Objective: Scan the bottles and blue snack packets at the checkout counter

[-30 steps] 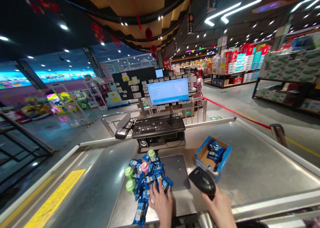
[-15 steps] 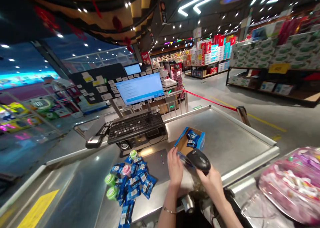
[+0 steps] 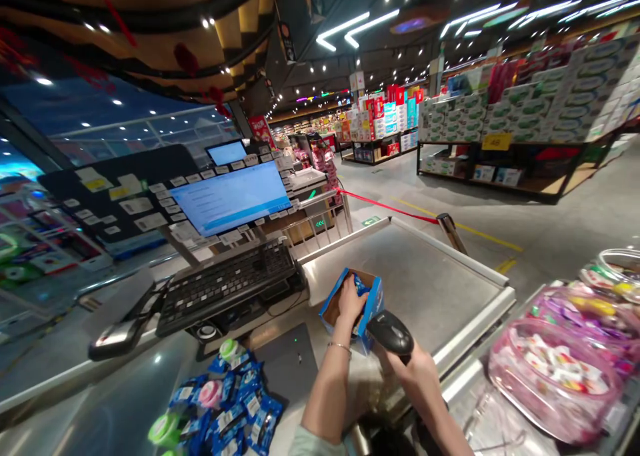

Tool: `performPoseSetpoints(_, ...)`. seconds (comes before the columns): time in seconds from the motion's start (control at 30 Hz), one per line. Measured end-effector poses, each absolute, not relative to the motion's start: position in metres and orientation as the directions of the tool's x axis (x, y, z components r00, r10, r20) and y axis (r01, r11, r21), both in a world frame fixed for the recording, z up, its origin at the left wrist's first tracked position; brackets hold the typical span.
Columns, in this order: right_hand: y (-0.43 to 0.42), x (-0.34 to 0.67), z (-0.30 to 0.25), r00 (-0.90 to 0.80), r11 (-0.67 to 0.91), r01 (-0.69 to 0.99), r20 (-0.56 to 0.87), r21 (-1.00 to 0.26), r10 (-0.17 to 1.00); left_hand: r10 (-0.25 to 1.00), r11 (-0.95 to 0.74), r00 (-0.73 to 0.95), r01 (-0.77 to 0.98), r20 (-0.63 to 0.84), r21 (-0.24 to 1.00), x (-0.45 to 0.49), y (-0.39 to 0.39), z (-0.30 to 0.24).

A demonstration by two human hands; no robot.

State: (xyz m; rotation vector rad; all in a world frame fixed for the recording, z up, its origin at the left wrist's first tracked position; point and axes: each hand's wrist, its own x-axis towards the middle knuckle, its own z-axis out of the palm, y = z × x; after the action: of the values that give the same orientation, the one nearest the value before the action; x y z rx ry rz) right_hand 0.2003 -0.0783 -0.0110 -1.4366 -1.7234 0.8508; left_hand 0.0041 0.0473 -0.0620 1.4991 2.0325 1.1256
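A blue open-topped cardboard box stands on the metal counter. My left hand reaches down inside it, beside blue packets; its fingertips are hidden, so I cannot tell whether they grip one. Just right of the box, my right hand is wrapped round the grip of a black handheld barcode scanner, whose head points at the box. On the left part of the counter lies a pile of similar blue packets, with a pink round container and green-lidded ones among them.
A keyboard and a lit monitor stand behind the pile. A dark flat scanner plate is set in the counter. Pink clear tubs of sweets stand at the right. A red belt stretches beyond the counter.
My left hand has moved from the box's near left edge down into it. The scanner stays in my right hand near the box. The view has turned to the right.
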Motion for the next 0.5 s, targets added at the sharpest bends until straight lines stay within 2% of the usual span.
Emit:
performPoseSetpoints(0.17, -0.072, 0.206, -0.016, -0.115, 0.133, 0.513, 0.086, -0.848, 0.99, 0.89, 0.117, -0.421, 0.579, 0.173, 0.807, 0.009, 0.051, -0.072)
performPoseSetpoints(0.37, -0.073, 0.21, -0.011, -0.113, 0.117, 0.542, 0.066, -0.832, 0.991, 0.849, 0.081, -0.489, 0.495, 0.201, 0.865, 0.004, 0.036, -0.053)
performPoseSetpoints(0.43, -0.075, 0.21, -0.009, -0.128, 0.132, 0.519, 0.076, -0.845, 0.989, 0.819, 0.014, -0.543, 0.338, 0.183, 0.941, 0.004, 0.02, -0.045)
performPoseSetpoints(0.5, -0.078, 0.209, -0.008, -0.131, 0.147, 0.508, 0.093, -0.849, 0.987, 0.793, -0.086, -0.603, 0.029, 0.086, 0.996, 0.004, -0.002, -0.039)
